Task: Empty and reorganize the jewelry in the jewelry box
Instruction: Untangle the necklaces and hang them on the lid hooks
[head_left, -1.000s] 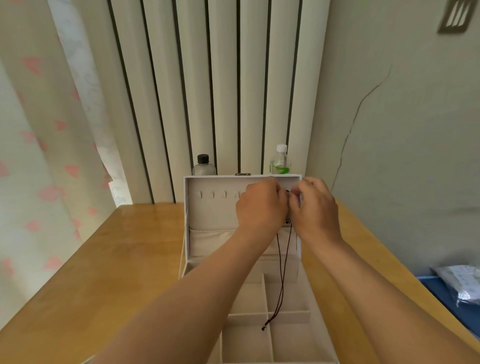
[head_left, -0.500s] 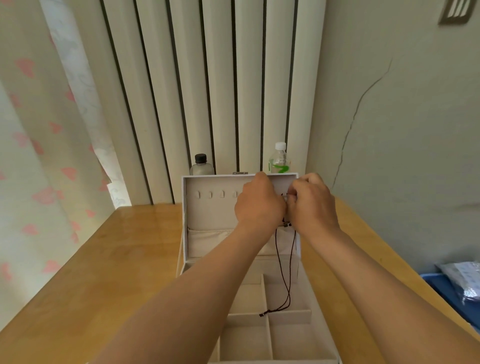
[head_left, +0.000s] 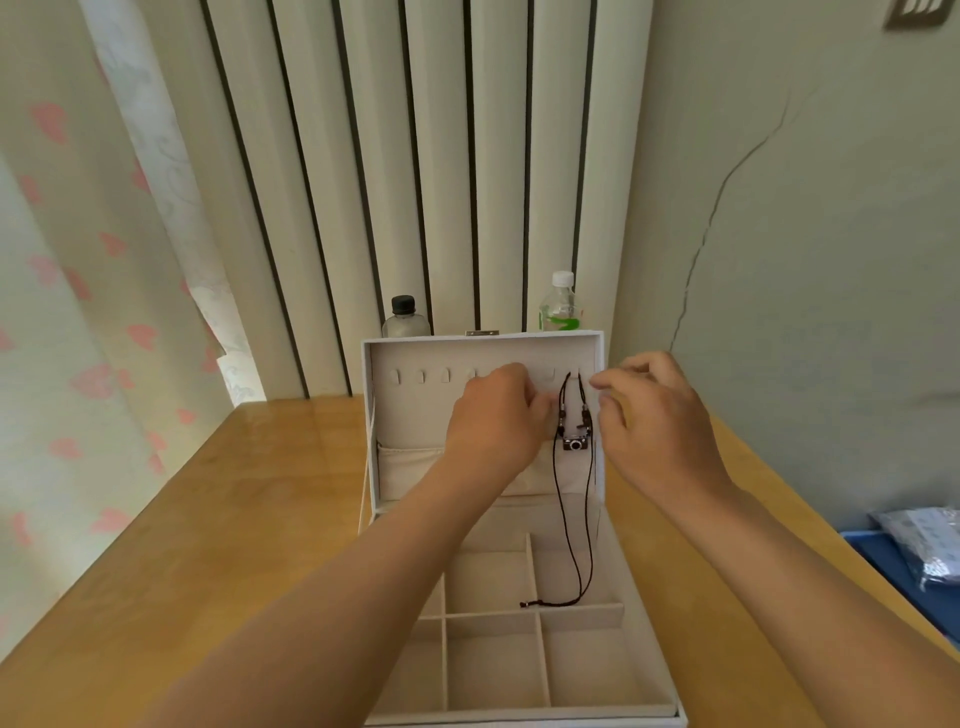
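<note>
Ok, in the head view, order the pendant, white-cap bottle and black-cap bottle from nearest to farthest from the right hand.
From the right hand:
1. The pendant, just to its left, hanging against the lid.
2. The white-cap bottle, behind the lid's right end.
3. The black-cap bottle, behind the lid's left end.

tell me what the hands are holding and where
Nothing visibly: the necklace hangs from the lid between the left hand and right hand. Left fingertips are hidden.
</note>
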